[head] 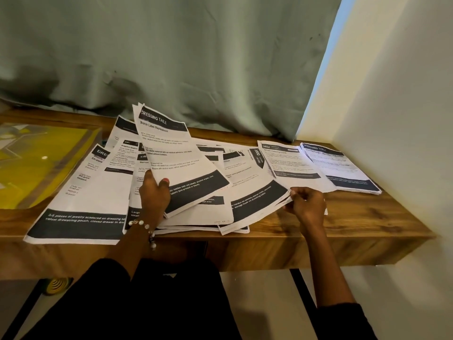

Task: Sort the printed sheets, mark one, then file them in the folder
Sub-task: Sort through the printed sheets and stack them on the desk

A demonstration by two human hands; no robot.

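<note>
While a tilted sheet is being gripped by the left hand, sheet corners (at four o'clock) are being pinched by the right hand on the worktop.

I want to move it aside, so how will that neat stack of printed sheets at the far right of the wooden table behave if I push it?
The neat stack of printed sheets looks thin and light, so it would probably slide easily. Its loose sheets, already slightly offset at the edges, may fan apart.
</note>
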